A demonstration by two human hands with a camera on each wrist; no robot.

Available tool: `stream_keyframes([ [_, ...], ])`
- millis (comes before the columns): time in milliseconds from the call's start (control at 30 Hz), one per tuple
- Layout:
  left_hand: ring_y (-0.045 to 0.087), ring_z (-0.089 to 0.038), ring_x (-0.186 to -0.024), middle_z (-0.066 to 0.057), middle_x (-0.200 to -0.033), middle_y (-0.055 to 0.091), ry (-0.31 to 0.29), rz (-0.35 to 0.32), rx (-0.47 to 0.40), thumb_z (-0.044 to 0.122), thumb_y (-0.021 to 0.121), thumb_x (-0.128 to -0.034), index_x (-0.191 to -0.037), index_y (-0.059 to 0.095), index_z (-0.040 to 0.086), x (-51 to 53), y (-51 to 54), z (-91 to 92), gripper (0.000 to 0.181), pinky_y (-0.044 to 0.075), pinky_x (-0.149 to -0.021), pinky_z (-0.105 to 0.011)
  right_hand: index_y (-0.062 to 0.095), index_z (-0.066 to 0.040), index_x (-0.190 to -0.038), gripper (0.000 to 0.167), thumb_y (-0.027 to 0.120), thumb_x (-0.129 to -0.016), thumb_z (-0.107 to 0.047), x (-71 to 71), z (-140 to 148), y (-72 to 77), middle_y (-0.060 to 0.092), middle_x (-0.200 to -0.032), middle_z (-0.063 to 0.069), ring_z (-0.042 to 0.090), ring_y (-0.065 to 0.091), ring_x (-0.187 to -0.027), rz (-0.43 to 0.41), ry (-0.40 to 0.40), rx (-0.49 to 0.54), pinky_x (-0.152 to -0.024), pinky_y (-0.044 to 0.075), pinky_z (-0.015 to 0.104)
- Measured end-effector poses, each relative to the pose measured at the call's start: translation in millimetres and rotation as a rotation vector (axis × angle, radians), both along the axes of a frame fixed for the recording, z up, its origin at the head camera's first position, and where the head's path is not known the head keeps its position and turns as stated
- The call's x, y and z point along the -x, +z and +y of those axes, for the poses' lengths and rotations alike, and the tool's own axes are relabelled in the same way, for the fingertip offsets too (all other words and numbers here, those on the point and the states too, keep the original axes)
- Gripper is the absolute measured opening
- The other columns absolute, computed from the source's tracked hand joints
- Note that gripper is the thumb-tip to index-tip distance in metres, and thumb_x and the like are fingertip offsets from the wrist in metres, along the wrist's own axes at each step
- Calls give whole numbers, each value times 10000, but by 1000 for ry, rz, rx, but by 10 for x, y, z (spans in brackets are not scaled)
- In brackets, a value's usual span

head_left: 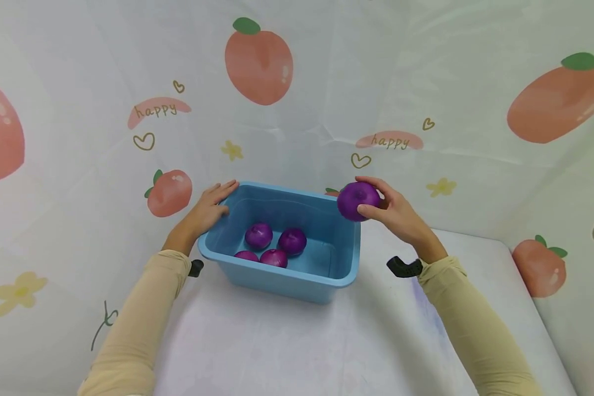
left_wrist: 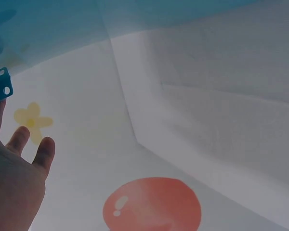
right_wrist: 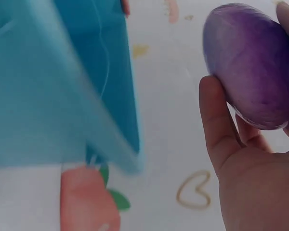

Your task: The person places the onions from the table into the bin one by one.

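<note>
A purple onion (head_left: 358,201) is held in my right hand (head_left: 398,215), above the right back corner of a light blue plastic bin (head_left: 282,280). The right wrist view shows the thumb and fingers around the onion (right_wrist: 250,65), apart from the bin's side. My left hand (head_left: 208,210) rests at the bin's left rim, its fingers fairly straight along the back left corner. Some of those fingers show at the edge of the left wrist view. Inside the bin lie several purple onions (head_left: 258,236), two of them partly hidden by the front wall.
The bin stands on a white-covered table (head_left: 277,352). Behind it hangs a white cloth (head_left: 317,82) printed with peaches, hearts and flowers. Black wrist bands (head_left: 404,267) are worn near both sleeves.
</note>
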State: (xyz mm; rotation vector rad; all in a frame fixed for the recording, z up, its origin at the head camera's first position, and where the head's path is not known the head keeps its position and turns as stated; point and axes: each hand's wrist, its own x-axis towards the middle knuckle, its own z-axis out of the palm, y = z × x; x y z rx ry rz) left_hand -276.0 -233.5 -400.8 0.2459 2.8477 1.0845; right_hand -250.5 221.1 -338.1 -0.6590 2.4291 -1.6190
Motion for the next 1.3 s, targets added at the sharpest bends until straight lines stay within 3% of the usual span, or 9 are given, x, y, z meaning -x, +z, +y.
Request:
stream_keyframes([
  [200, 9, -348, -1619, 37, -1727, 192, -2, 2, 4, 120, 445, -912, -1620, 274, 310, 10, -5, -7, 753, 107, -1206, -765, 438, -232, -1532, 629, 683, -953, -254, 168, -368, 90, 517, -1497, 101, 326, 610, -1286, -35, 57, 18, -988, 573, 405],
  [500, 13, -353, -1618, 26, -1726, 197, -3, 8, 2, 130, 451, -913, -1620, 275, 303, -4, -3, -13, 748, 108, -1200, -772, 478, -187, -1469, 690, 791, -855, -198, 405, -951, 2, 534, -1427, 72, 275, 609, -1255, -61, 208, 27, -958, 601, 388],
  [667, 18, -354, -1618, 29, -1724, 205, -1, 10, -3, 125, 458, -909, -1618, 287, 300, -4, -2, -26, 750, 106, -1203, -768, 495, -184, -1462, 670, 789, -861, -225, 504, -1265, -93, 537, -1379, 75, 266, 634, -1211, -75, 260, 5, -953, 599, 375],
  [967, 8, -347, -1619, 38, -1725, 202, -9, 5, 3, 128, 444, -916, -1619, 276, 314, -11, 15, -7, 747, 90, -1215, -754, 535, -216, -1449, 597, 764, -899, -264, 576, -1633, -326, 593, -1371, 40, 229, 617, -1216, -82, 276, -30, -987, 574, 389],
  [1300, 16, -350, -1618, 38, -1724, 204, -15, 3, 4, 126, 441, -917, -1621, 272, 307, 12, 3, -18, 746, 83, -1217, -752, 518, -204, -1455, 655, 794, -869, -302, 598, -1637, -558, 600, -1358, 41, 222, 580, -1240, -167, 255, -116, -1064, 527, 404],
])
